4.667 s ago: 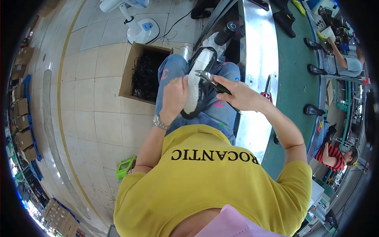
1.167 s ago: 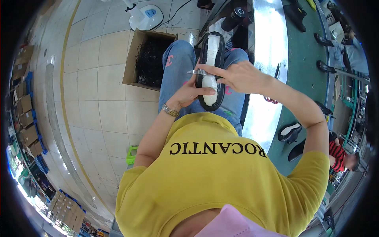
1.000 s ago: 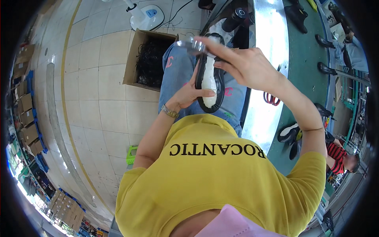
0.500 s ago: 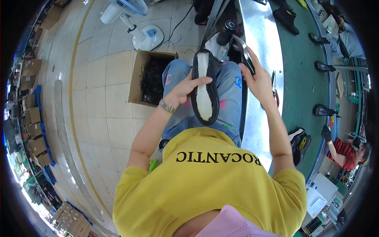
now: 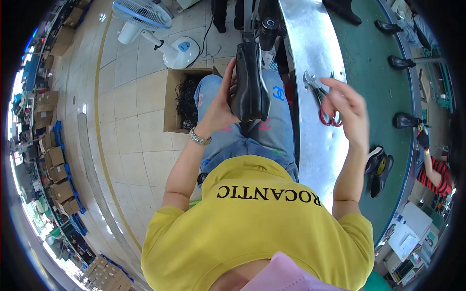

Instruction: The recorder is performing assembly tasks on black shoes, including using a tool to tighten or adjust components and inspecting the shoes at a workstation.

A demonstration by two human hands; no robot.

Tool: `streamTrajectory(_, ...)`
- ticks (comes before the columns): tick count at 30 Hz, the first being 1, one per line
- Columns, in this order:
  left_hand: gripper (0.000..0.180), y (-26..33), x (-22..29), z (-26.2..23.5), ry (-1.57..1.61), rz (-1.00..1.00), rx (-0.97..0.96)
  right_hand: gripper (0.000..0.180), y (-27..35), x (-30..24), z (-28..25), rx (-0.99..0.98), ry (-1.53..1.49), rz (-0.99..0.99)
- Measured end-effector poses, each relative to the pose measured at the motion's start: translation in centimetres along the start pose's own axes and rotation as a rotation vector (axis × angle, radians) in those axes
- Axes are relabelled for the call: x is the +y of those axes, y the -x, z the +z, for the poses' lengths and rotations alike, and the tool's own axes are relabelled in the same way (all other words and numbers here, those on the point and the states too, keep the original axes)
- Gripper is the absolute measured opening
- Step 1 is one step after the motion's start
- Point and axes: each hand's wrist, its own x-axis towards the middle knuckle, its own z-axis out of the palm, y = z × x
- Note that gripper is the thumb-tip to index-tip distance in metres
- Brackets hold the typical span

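My left hand (image 5: 225, 104) is wrapped round a black leather shoe (image 5: 249, 77), held above my lap with its side and heel showing. In the earlier view its pale underside faced up. My right hand (image 5: 348, 109) is over the metal bench, slightly blurred, its index finger stretched out and the other fingers partly curled. Nothing shows in it. Beside its fingertips, pincers (image 5: 309, 79) with a silver head lie on the bench, close to red-handled scissors (image 5: 324, 116); their handles partly overlap.
The metal bench (image 5: 310, 29) runs along my right, with a green conveyor (image 5: 369, 92) bearing black shoes beyond it. A cardboard box (image 5: 172, 99) of black scraps stands by my left knee. Farther off are a white fan (image 5: 182, 51) and a dark bottle (image 5: 268, 34). Another person (image 5: 432, 174) works at far right.
My left hand has turned the shoe from underside up to side and heel. My right hand has let go of the pincers on the bench and moved right.
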Motion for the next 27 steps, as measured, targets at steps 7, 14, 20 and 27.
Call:
streamTrajectory(7,0.127,-1.5,0.5,1.6,-0.123,0.130,-0.034,0.013,6.2,-10.7,2.4,-0.442,-0.830,-0.590)
streamTrajectory(14,0.128,-2.9,0.6,2.6,0.017,0.098,-0.090,0.012,5.3,-12.0,2.0,-0.761,-0.861,-0.545)
streamTrajectory(20,0.127,-3.1,0.3,2.9,0.064,0.091,-0.127,0.022,5.5,-11.1,1.6,-0.707,-0.823,-0.533)
streamTrajectory(27,0.108,-0.1,-1.4,1.6,-0.198,0.120,-0.066,0.034,6.7,-9.2,0.8,-0.387,-0.783,-0.582)
